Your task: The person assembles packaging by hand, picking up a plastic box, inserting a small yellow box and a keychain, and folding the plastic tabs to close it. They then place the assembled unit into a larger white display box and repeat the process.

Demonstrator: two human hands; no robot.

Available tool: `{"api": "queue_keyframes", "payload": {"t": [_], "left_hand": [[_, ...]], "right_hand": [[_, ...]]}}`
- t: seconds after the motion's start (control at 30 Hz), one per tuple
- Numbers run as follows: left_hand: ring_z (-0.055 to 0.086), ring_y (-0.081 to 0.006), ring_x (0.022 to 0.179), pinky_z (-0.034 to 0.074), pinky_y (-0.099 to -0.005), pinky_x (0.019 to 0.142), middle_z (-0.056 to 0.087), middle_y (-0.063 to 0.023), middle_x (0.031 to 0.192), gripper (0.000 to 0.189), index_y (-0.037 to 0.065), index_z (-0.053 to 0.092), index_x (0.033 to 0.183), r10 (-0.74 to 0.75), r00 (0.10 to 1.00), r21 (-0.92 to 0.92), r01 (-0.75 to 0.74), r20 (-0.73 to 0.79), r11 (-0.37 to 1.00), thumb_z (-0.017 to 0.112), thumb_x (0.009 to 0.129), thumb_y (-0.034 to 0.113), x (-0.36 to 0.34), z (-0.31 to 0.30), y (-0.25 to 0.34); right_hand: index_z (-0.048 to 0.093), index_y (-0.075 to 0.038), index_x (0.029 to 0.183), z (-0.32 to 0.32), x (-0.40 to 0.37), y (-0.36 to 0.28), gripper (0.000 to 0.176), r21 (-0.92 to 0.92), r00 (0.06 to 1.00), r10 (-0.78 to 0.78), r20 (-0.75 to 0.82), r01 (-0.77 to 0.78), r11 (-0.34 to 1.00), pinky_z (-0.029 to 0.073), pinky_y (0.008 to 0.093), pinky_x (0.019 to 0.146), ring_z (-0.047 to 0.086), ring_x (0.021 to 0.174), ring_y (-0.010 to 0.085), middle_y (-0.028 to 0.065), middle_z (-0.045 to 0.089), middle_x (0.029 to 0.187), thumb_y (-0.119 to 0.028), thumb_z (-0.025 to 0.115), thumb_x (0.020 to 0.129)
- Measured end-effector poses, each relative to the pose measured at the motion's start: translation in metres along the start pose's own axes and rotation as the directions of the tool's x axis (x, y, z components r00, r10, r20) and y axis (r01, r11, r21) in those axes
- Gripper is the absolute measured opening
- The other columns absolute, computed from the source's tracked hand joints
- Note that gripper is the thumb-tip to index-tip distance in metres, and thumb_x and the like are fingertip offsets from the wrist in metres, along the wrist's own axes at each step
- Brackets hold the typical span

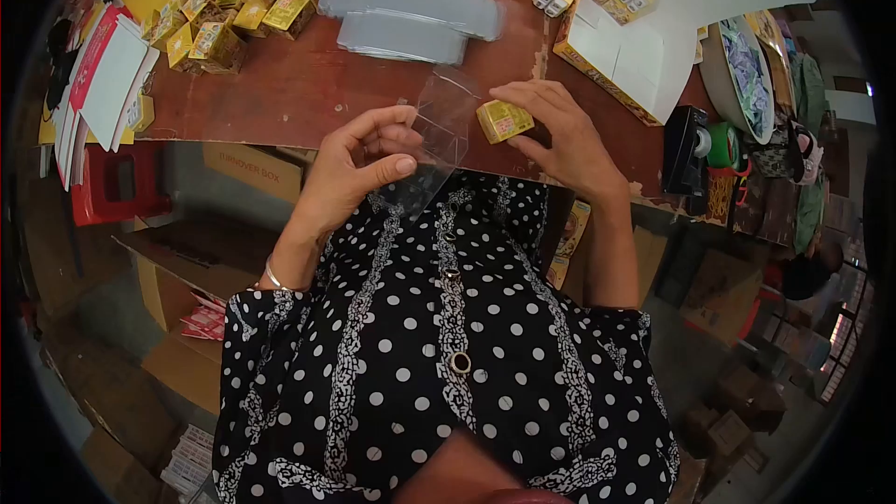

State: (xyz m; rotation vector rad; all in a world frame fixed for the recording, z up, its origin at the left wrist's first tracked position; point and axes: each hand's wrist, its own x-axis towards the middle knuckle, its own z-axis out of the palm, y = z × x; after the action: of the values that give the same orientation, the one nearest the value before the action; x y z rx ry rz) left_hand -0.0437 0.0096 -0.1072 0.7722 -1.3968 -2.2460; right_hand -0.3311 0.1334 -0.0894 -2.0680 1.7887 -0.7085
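My left hand [366, 161] is closed on a clear plastic packaging sleeve [442, 121], which stands tilted above the table's front edge. Its lower end hangs in front of my shirt. Beside it, my right hand [567, 142] grips a small yellow printed box [504, 120] between thumb and fingers. The box is close to the sleeve, on its right side. Beyond my hands, a stack of flat clear plastic sleeves [406, 14] lies on the red-brown table [299, 93].
Small yellow boxes [217, 45] are heaped at the back left, with more along the back edge. An open display carton [621, 51] sits at the right, near a black tape dispenser [684, 149] and green tape [723, 143]. Papers [105, 84] and a red stool [117, 189] are at the left.
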Motion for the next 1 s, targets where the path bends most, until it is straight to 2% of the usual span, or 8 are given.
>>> {"api": "queue_keyframes", "payload": {"t": [0.1, 0.13, 0.23, 0.33, 0.5, 0.57, 0.87, 1.0], "left_hand": [[0.066, -0.0128, 0.108, 0.054, -0.0279, 0.097, 0.069, -0.0073, 0.12, 0.053, 0.0, 0.061, 0.136, 0.038, 0.999, 0.05, -0.036, -0.033, 0.998, 0.082, 0.087, 0.005, -0.001, 0.007, -0.003], [0.066, -0.0128, 0.108, 0.054, -0.0279, 0.097, 0.069, -0.0073, 0.12, 0.053, 0.0, 0.061, 0.136, 0.043, 0.998, 0.05, -0.04, -0.047, 0.998, 0.082, 0.087, 0.005, -0.001, 0.01, -0.004], [0.065, -0.0129, 0.111, 0.053, -0.0288, 0.099, 0.069, -0.0076, 0.123, 0.054, 0.0, 0.061, 0.136, 0.079, 0.997, 0.078, -0.078, -0.017, 0.994, 0.083, 0.087, 0.006, 0.001, 0.021, -0.006], [0.065, -0.0139, 0.114, 0.053, -0.0303, 0.102, 0.069, -0.0077, 0.125, 0.056, 0.0, 0.06, 0.138, 0.103, 0.995, 0.046, -0.103, 0.003, 0.994, 0.083, 0.087, 0.007, 0.0, 0.032, -0.003], [0.064, -0.0159, 0.118, 0.052, -0.0314, 0.104, 0.067, -0.0086, 0.125, 0.06, 0.0, 0.057, 0.141, 0.208, 0.978, 0.094, -0.206, -0.019, 0.974, 0.082, 0.088, 0.007, -0.003, 0.037, -0.007], [0.065, -0.0159, 0.117, 0.052, -0.0311, 0.103, 0.067, -0.0088, 0.125, 0.06, 0.0, 0.056, 0.142, 0.224, 0.974, 0.118, -0.221, -0.013, 0.968, 0.082, 0.088, 0.007, -0.007, 0.041, -0.004], [0.067, -0.0141, 0.11, 0.054, -0.0287, 0.098, 0.067, -0.0069, 0.121, 0.062, 0.003, 0.052, 0.147, 0.282, 0.959, 0.005, -0.282, -0.025, 0.959, 0.078, 0.091, 0.005, -0.008, 0.051, -0.002], [0.066, -0.013, 0.111, 0.054, -0.0278, 0.096, 0.068, -0.0059, 0.118, 0.056, 0.003, 0.052, 0.146, 0.27, 0.962, -0.026, -0.271, -0.049, 0.962, 0.074, 0.095, 0.005, -0.008, 0.055, 0.005]], "right_hand": [[0.055, -0.004, 0.139, -0.007, -0.004, -0.014, 0.066, 0.121, 0.958, 0.167, -0.233, -0.142, 0.982, 0.049, 0.0368, 0.106, 0.061, 0.121, 0.0218, 0.0102, 0.062, 0.132, 0.001, 0.08, 0.078], [0.064, -0.003, 0.124, -0.002, -0.004, -0.021, 0.048, 0.425, 0.878, 0.286, -0.385, -0.107, 0.899, 0.05, 0.0313, 0.093, 0.063, 0.102, 0.0182, 0.0084, 0.066, 0.123, -0.003, 0.081, 0.079], [0.064, -0.002, 0.121, -0.004, 0.005, -0.059, 0.044, 0.69, 0.79, 0.346, -0.506, 0.13, 0.712, 0.05, 0.0283, 0.088, 0.061, 0.099, 0.0126, 0.0073, 0.067, 0.12, -0.003, 0.082, 0.08], [0.065, -0.003, 0.12, 0.0, 0.005, -0.069, 0.043, 0.56, 0.839, 0.253, -0.482, 0.073, 0.825, 0.051, 0.0273, 0.084, 0.061, 0.099, 0.0111, 0.007, 0.067, 0.119, -0.003, 0.082, 0.081], [0.068, -0.005, 0.118, -0.008, 0.005, -0.071, 0.04, 0.273, 0.89, 0.114, -0.442, 0.013, 0.962, 0.054, 0.0333, 0.085, 0.066, 0.102, 0.022, 0.0108, 0.068, 0.118, -0.006, 0.083, 0.08], [0.069, -0.002, 0.117, -0.015, 0.006, -0.078, 0.035, 0.162, 0.939, 0.065, -0.338, -0.01, 0.987, 0.052, 0.0338, 0.094, 0.064, 0.113, 0.0224, 0.0132, 0.068, 0.124, -0.002, 0.079, 0.083], [0.069, -0.002, 0.119, -0.005, 0.011, -0.073, 0.039, -0.002, 0.96, -0.121, -0.251, 0.125, 0.992, 0.052, 0.0378, 0.093, 0.065, 0.109, 0.0307, 0.0136, 0.068, 0.125, -0.012, 0.081, 0.084], [0.065, -0.002, 0.127, 0.006, 0.006, -0.085, 0.045, 0.14, 0.933, 0.031, -0.359, 0.021, 0.99, 0.051, 0.0359, 0.097, 0.064, 0.111, 0.0254, 0.015, 0.063, 0.134, -0.016, 0.08, 0.087]]}}
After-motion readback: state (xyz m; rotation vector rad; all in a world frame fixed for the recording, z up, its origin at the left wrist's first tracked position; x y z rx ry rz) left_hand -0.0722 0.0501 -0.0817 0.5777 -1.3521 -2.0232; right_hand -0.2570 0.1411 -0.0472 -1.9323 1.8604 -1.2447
